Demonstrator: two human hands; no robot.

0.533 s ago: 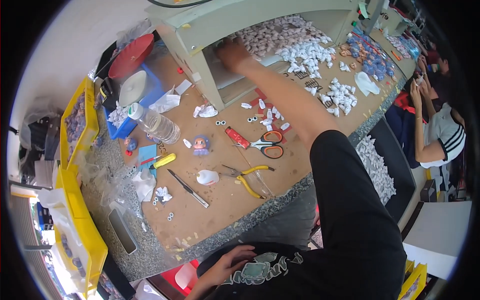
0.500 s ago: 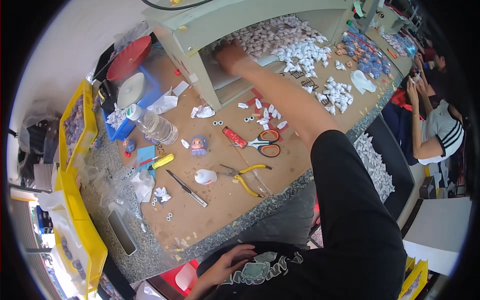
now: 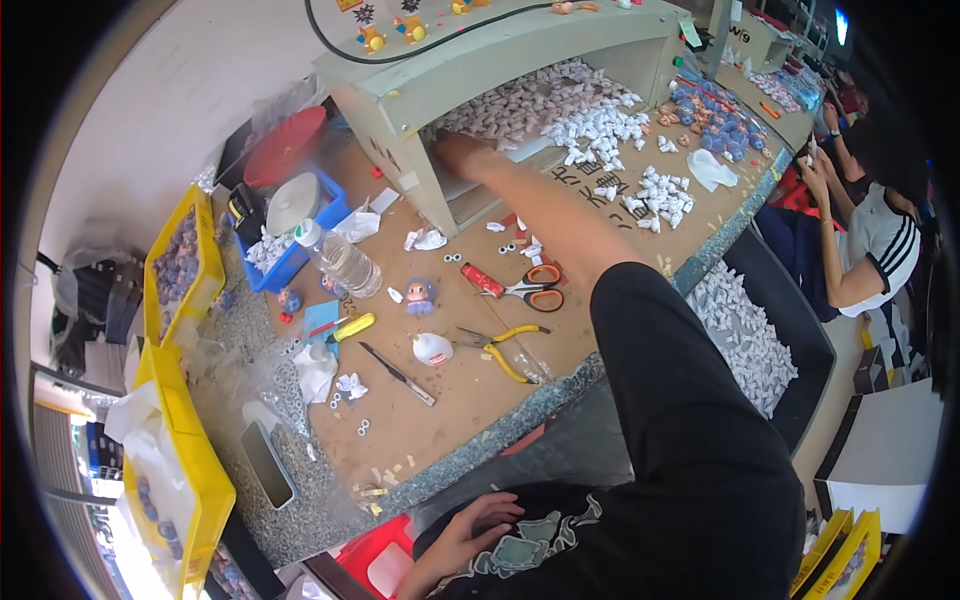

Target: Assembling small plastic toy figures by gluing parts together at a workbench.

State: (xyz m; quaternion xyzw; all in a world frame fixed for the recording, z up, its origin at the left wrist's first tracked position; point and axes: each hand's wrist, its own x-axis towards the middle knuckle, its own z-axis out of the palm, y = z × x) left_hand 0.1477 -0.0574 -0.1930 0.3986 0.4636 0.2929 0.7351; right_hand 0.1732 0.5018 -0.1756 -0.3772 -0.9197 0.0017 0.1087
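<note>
White, small, knobbly pieces (image 3: 530, 100) lie heaped under a beige, box-like shelf (image 3: 390, 140) at the brown-covered tabletop's (image 3: 430, 420) far edge; the right arm (image 3: 560, 210) stretches forward, its bare right hand (image 3: 460, 155) at the heap's left end, grip hidden, I cannot tell; the left hand (image 3: 478, 530) rests on the torso, loosely curled, empty; the pieces look matte, nearer ones brighter.

Right arm (image 3: 560, 215) outstretched, left hand (image 3: 468, 535) loosely curled at torso (image 3: 600, 555)

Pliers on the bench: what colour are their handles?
The handles are yellow, shown best in the head view.
</note>
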